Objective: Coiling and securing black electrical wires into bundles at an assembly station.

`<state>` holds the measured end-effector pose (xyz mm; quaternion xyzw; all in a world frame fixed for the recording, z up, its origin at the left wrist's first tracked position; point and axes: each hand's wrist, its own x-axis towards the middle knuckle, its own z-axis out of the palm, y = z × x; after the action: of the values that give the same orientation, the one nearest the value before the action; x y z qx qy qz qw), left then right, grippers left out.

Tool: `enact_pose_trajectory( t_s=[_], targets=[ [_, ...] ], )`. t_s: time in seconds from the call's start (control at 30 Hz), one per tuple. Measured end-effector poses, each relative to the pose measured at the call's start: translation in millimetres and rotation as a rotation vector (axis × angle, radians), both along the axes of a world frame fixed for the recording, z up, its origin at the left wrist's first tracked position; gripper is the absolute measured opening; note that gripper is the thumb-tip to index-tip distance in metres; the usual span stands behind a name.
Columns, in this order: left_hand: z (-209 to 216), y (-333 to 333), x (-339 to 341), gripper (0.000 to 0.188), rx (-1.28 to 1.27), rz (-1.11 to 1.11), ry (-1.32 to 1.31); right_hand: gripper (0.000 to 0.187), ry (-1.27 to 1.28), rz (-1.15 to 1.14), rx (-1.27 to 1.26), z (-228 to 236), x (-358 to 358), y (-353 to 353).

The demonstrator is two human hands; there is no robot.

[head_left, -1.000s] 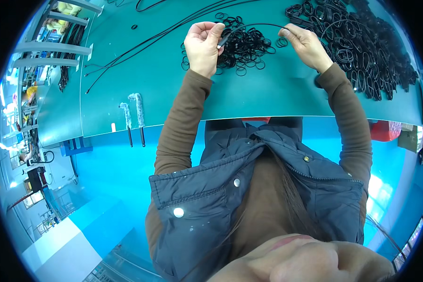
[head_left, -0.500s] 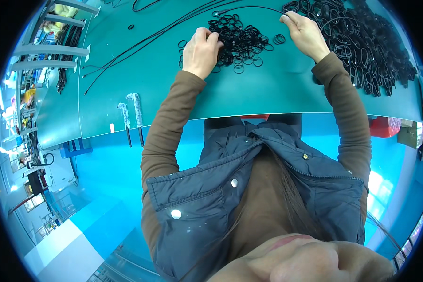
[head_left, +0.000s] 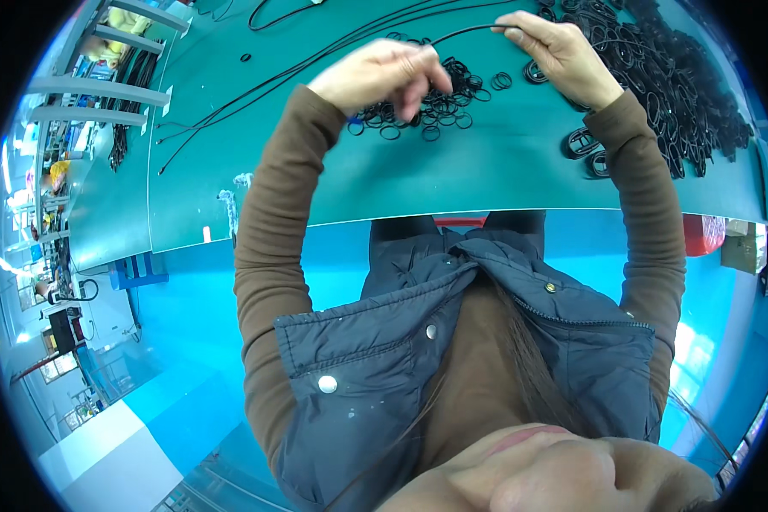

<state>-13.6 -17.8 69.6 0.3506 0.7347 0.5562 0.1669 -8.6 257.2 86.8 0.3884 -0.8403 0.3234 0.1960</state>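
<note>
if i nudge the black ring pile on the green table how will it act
The black rings look thin, so probably light; loosely heaped, they'd likely scatter. Stray ones lie flat, so probably slide rather than roll.

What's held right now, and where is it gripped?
Right hand: a black cable, pinched at the right end of its visible stretch. Left hand: blurred, cannot tell.

Table [head_left: 486,183] before me. Ring pile [head_left: 462,83] mid-table, my left hand [head_left: 386,78] over its left part. Cable [head_left: 462,32] runs leftward from my right hand [head_left: 563,53], beyond the pile, toward my left. Two loose rings [head_left: 501,81] just right of the pile. Heap of coiled cables [head_left: 678,107] far right, two coils [head_left: 583,143] nearer me. Long cables [head_left: 280,81] stretch left; lone ring [head_left: 246,58] beyond them. Rack [head_left: 98,88] at far left.
</note>
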Motion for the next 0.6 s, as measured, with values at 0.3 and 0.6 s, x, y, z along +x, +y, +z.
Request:
enact_pose_trajectory(
  t_s=[0.3,0.6],
  targets=[
    [60,74,125,0.055,0.865,-0.735,-1.012,0.032,-0.487,-0.062,-0.136,9,-50,7],
    [134,42,119,0.014,1.426,-0.912,-0.581,0.035,-0.085,0.001,0.18,187,7,-22]
  ],
)
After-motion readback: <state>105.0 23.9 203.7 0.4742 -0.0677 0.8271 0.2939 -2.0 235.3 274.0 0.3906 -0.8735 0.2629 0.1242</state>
